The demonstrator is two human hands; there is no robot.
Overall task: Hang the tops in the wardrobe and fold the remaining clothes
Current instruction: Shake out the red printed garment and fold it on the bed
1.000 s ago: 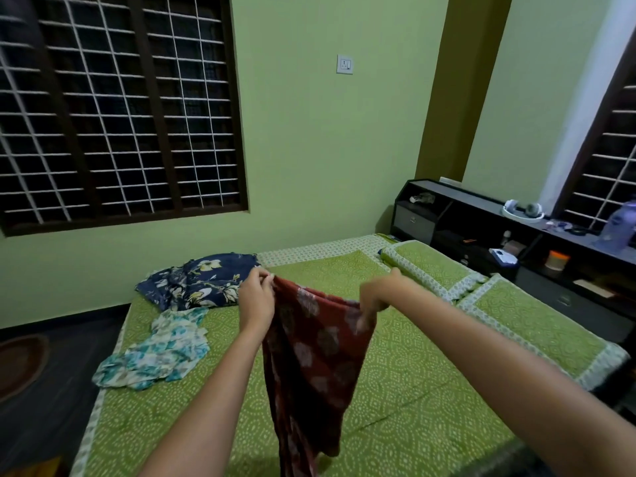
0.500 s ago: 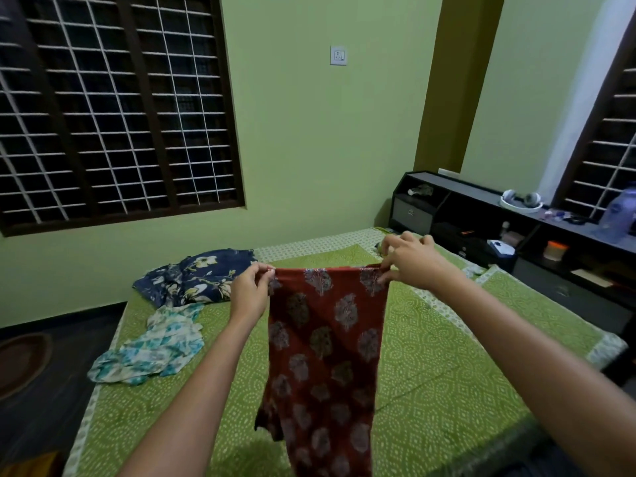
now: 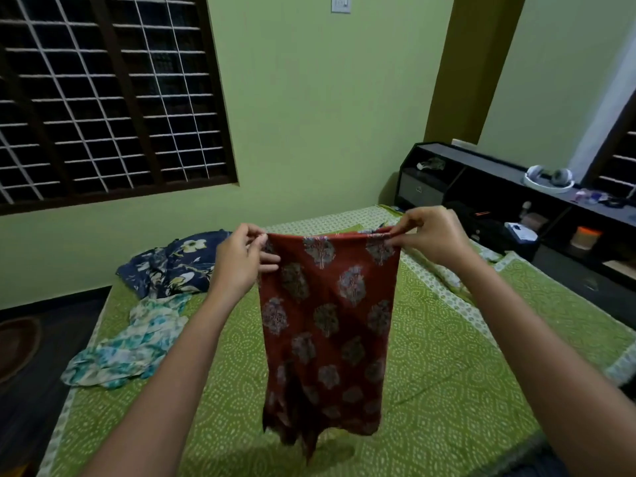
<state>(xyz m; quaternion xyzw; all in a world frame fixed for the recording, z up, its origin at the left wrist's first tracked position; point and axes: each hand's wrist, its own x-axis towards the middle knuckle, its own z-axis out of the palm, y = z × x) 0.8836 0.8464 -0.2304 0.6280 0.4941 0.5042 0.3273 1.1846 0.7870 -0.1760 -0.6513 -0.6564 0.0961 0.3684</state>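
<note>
Red printed garment [image 3: 327, 325] hangs in the air above the green bed [image 3: 447, 390], stretched flat between both hands at its top edge. The left hand [image 3: 237, 266] pinches the upper left corner, fingers closed on the cloth; the right hand [image 3: 430, 239] pinches the upper right corner the same way. Its lower hem dangles just over the bedspread. To the left of the left hand, a navy floral garment [image 3: 175, 266] and a pale turquoise one [image 3: 134, 346] lie crumpled on the bed.
</note>
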